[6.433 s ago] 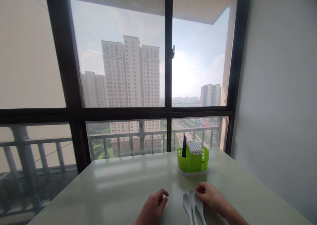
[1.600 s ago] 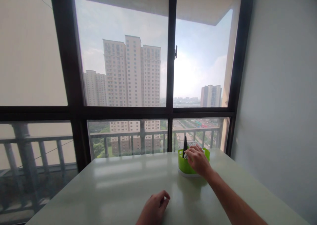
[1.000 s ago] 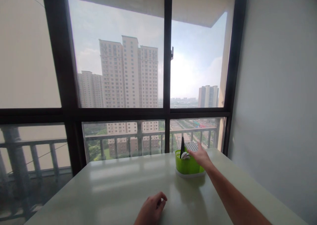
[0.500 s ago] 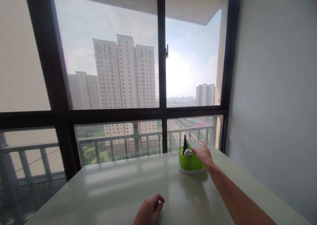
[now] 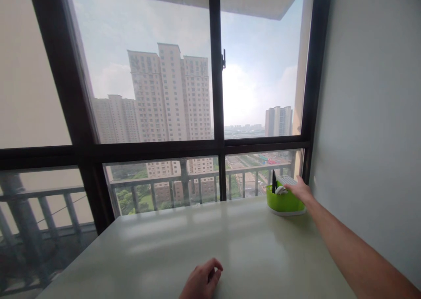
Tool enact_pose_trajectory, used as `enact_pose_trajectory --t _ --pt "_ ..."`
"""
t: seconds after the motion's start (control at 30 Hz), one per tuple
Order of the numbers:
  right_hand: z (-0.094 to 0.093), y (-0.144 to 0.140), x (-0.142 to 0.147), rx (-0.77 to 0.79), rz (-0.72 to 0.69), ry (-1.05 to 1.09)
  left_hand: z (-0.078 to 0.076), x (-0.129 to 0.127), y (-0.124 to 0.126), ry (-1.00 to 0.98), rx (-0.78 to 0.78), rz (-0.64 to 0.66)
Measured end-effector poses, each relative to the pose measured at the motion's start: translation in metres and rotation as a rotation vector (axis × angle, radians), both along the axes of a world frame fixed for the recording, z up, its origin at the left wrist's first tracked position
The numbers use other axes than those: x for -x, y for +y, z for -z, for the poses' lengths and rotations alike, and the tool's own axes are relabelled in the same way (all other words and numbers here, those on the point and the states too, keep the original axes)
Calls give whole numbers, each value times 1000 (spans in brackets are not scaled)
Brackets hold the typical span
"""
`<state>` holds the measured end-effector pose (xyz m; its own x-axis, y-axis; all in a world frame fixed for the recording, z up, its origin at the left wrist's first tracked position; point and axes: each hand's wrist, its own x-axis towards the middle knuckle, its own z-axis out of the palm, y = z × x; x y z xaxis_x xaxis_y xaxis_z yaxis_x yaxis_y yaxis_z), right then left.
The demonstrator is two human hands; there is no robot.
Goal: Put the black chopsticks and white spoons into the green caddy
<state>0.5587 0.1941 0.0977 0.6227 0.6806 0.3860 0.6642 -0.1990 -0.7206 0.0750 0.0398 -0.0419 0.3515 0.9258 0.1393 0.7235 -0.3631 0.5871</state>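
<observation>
A bright green cutlery holder [image 5: 284, 203] with a white base stands on the table near the window's right corner. Black chopsticks [image 5: 274, 181] stick up at its left side, and white spoons [image 5: 280, 190] lean beside them. My right hand [image 5: 302, 192] grips the holder's far right side, thumb towards the spoons; some of its fingers are hidden. Low in the view, my left hand [image 5: 203, 279] rests on the table, fingers curled in and nothing visible in them.
The pale, glossy table [image 5: 158, 237] reaches up to the dark window frame [image 5: 154, 149]. A plain wall [image 5: 371, 114] closes off the right side. Railings and tall buildings show beyond the glass.
The cutlery holder has moved right and slightly away across the table, along with my right hand. My left hand keeps its curled pose, and the view has shifted a little.
</observation>
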Motion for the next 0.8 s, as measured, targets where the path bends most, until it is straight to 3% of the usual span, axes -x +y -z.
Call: enact_pose_trajectory --t 0.2,0.33,0.43,0.5,0.57,0.67,0.7,0.77,0.8 --pt "7 8 -16 57 -67 103 -1 1 -1 7 0 -6" --pt "4 -3 -14 -47 -27 113 0 1 0 20 -7 -2" --pt "12 -28 -1 -180 73 87 2 1 0 9 -25 -5" --pt "28 -51 20 -244 108 74 1 1 1 10 -23 -2" --pt "54 -79 53 -250 37 81 0 1 0 12 -19 8" --pt "100 -120 119 -94 -400 77 -3 1 0 14 -15 14" --pt "114 -130 142 -37 -489 34 -4 2 0 16 -15 12" --pt "138 -145 180 66 -602 -109 -5 1 -1 26 -18 7" --pt "146 -150 194 97 -583 -182 -6 1 -1 34 -22 2"
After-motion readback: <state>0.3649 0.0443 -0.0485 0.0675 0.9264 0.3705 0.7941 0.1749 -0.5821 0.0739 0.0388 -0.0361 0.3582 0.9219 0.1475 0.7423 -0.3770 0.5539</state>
